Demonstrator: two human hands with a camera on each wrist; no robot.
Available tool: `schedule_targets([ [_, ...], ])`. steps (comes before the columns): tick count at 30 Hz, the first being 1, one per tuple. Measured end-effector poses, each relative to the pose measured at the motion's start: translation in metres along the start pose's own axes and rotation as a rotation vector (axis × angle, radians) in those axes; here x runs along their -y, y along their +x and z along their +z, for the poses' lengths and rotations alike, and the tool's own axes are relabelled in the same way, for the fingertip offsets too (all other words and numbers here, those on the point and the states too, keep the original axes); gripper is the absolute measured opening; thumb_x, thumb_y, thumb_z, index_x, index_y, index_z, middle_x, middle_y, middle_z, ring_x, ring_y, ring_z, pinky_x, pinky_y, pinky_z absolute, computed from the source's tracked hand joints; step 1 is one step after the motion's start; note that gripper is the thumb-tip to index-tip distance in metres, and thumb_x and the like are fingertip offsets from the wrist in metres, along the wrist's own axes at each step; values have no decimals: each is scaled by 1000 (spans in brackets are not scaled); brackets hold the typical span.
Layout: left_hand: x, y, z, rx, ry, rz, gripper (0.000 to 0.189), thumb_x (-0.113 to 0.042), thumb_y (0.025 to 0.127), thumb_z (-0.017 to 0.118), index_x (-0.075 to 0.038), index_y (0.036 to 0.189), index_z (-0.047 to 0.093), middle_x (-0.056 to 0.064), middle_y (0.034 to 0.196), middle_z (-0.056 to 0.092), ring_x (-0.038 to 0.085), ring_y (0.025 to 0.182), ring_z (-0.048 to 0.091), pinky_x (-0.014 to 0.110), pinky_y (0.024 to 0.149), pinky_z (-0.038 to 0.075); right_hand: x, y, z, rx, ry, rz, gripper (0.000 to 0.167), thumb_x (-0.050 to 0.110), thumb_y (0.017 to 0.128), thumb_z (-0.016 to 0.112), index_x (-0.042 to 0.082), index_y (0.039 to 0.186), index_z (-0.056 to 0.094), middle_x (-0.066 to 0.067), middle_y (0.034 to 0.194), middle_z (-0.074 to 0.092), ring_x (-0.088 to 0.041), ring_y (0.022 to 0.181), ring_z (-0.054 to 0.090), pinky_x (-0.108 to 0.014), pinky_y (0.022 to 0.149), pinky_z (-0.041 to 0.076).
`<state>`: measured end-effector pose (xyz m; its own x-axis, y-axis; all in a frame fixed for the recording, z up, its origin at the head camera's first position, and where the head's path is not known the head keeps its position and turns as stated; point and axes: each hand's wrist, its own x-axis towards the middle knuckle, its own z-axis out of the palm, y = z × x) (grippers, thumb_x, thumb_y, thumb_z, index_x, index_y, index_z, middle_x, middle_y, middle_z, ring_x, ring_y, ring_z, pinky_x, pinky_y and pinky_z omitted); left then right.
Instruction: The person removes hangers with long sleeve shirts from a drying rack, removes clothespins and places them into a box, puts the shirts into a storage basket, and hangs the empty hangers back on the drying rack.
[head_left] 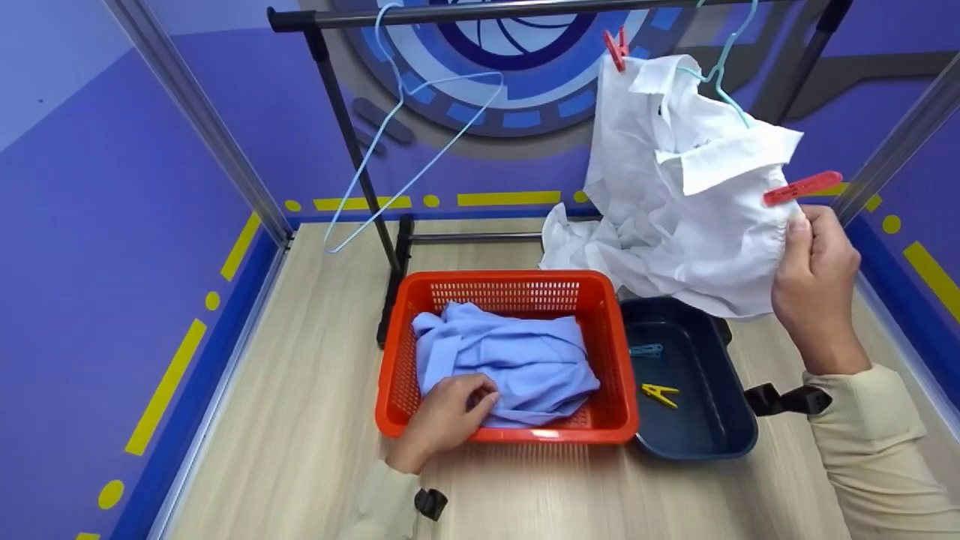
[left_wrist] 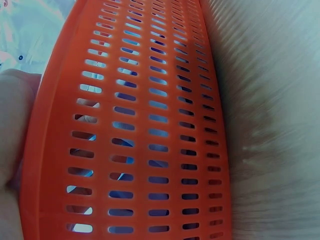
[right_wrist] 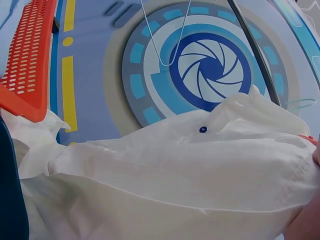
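Observation:
A white shirt [head_left: 675, 217] hangs from a light-green hanger [head_left: 721, 71]. One red clothespin [head_left: 616, 49] is at its left shoulder and another red clothespin [head_left: 804, 187] at its right shoulder. My right hand [head_left: 817, 274] pinches the shirt's edge just below the second pin. In the right wrist view, the white shirt [right_wrist: 175, 170] stretches across the lower half. My left hand [head_left: 450, 412] rests over the near rim of a red basket [head_left: 622, 375], loosely curled beside a folded blue garment [head_left: 517, 356]. In the left wrist view, the basket wall [left_wrist: 140, 150] hides most of that hand.
A dark blue tray [head_left: 697, 442] right of the basket holds a yellow clothespin [head_left: 660, 394] and a blue clothespin [head_left: 646, 350]. A bare light-blue hanger [head_left: 420, 180] hangs at the left of the black rail [head_left: 480, 10]. Purple panels [head_left: 90, 225] enclose the sides.

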<state>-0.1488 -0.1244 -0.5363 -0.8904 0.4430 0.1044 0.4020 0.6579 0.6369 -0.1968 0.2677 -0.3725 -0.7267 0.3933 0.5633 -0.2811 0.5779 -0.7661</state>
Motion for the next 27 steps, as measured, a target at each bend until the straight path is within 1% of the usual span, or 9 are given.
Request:
schedule_targets([
  [3, 0, 0, 0, -2, -1, -1, 11, -25, 97, 58, -19, 98, 68, -8, 87, 65, 5, 78, 55, 23, 74, 48, -1, -4, -1, 14, 0, -12, 18, 17, 101, 45, 10, 97, 62, 22, 80, 53, -2, 73, 50, -17, 64, 37],
  [6, 1, 0, 1, -11, 3, 10, 11, -25, 96, 58, -19, 97, 68, -8, 86, 64, 4, 77, 55, 22, 72, 47, 0, -8, -1, 17, 16, -37, 21, 15, 100, 46, 1, 98, 61, 23, 81, 53, -2, 74, 50, -18, 65, 36],
  [10, 1, 1, 1, -15, 9, 23, 11, -25, 97, 58, -19, 96, 68, -8, 84, 64, 4, 75, 54, 21, 70, 46, 0, -13, -1, 19, 48, -70, 24, 12, 99, 45, -9, 98, 58, 23, 81, 53, -1, 77, 50, -18, 67, 35],
  [12, 1, 0, 1, -9, 6, 15, 11, -25, 97, 58, -20, 96, 67, -8, 85, 64, 4, 76, 54, 20, 71, 46, 0, -14, -1, 26, 52, -89, 25, 11, 99, 45, -11, 98, 57, 22, 81, 52, -1, 76, 49, -18, 67, 35],
  [18, 1, 0, 1, 0, -10, 2, 11, -24, 97, 58, -19, 96, 68, -8, 87, 65, 5, 77, 55, 22, 72, 47, 0, -18, -2, 44, 46, -136, 26, 10, 99, 47, -13, 98, 59, 21, 80, 52, 1, 72, 48, -16, 64, 34],
  [23, 0, 0, 1, 3, -8, -9, 12, -25, 97, 58, -19, 97, 68, -8, 87, 65, 5, 78, 55, 23, 73, 48, 2, -22, 0, 60, 61, -154, 24, 9, 99, 48, -13, 97, 59, 21, 77, 52, 3, 67, 48, -13, 61, 35],
  [27, 0, 1, 1, -1, -5, -10, 12, -25, 97, 58, -19, 97, 68, -8, 88, 66, 5, 79, 56, 24, 75, 49, 4, -26, 1, 84, 57, -159, 24, 9, 99, 48, -12, 99, 59, 21, 78, 53, 4, 67, 48, -12, 61, 36],
])
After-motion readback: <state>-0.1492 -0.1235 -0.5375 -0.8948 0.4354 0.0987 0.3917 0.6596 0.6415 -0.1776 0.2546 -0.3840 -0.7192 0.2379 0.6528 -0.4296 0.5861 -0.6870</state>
